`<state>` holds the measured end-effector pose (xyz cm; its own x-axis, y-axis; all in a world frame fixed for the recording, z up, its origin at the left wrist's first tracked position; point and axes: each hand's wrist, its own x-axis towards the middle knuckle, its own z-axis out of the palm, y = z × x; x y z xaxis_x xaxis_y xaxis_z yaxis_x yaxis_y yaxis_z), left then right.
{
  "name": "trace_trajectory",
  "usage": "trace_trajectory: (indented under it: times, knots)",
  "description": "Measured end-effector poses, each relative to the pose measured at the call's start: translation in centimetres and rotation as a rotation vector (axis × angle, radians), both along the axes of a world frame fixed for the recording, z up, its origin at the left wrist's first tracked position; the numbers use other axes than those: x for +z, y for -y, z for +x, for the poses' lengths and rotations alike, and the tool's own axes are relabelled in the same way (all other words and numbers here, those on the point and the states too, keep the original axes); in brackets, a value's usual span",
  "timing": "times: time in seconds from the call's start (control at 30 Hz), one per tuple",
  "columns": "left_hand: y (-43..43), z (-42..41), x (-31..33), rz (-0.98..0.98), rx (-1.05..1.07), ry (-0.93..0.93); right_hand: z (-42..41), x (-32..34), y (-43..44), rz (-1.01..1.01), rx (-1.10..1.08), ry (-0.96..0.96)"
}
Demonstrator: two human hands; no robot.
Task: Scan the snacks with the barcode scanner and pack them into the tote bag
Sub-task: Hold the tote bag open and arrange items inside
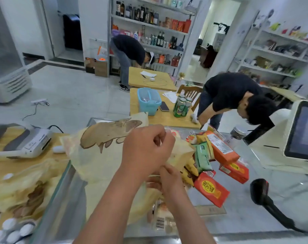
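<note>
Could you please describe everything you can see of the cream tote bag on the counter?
The cream fabric tote bag with a brown animal print lies crumpled on the glass counter. Its mouth is turned toward the yellow snack packets, which touch it. The left hand pinches its upper edge, and the right hand grips its lower edge.

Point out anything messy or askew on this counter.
The snacks lie in a jumbled heap right of the bag, with the orange boxes tilted and overlapping. The scanner lies on its side. Nothing looks spilled or torn.
</note>
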<state>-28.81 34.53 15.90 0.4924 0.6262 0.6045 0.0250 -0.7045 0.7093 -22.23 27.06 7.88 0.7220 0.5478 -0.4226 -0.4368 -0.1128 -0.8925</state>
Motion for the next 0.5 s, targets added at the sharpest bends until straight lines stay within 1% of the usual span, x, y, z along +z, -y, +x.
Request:
trace_trajectory:
  times: [0.03,0.07,0.13,0.2,0.23,0.27,0.3,0.37,0.4,0.43,0.5]
  knots:
    - [0.8,0.8,-0.2,-0.008,-0.022,-0.001,0.9,-0.3,1.5,-0.059,-0.024,0.127]
    - [1.7,1.6,-0.3,-0.015,-0.040,-0.005,1.8,-0.5,3.0,-0.129,-0.052,0.297]
    - [3.3,3.1,-0.6,-0.025,-0.062,-0.029,4.3,-1.5,6.4,-0.285,-0.108,0.683]
    - [4.8,4.7,-0.9,-0.030,-0.061,-0.063,7.2,-2.8,9.4,-0.483,-0.119,1.026]
    - [5.5,5.7,-1.1,-0.038,-0.053,-0.077,8.9,-3.6,10.5,-0.594,-0.097,1.160]
    - [6.2,6.6,-1.3,-0.049,-0.043,-0.092,10.4,-4.3,11.5,-0.709,-0.051,1.239]
    - [6.9,7.6,-1.5,-0.060,-0.026,-0.106,11.7,-5.1,12.4,-0.824,0.021,1.259]
    - [8.3,9.7,-1.8,-0.081,0.027,-0.137,13.4,-6.3,14.2,-1.030,0.248,1.171]
    - [9.1,10.7,-1.9,-0.089,0.057,-0.154,14.1,-6.9,15.0,-1.070,0.346,1.141]
    - [9.8,11.6,-1.9,-0.094,0.086,-0.167,14.7,-7.5,15.6,-1.066,0.404,1.139]
    - [11.1,13.3,-2.0,-0.092,0.139,-0.199,15.6,-8.4,16.3,-0.999,0.452,1.163]
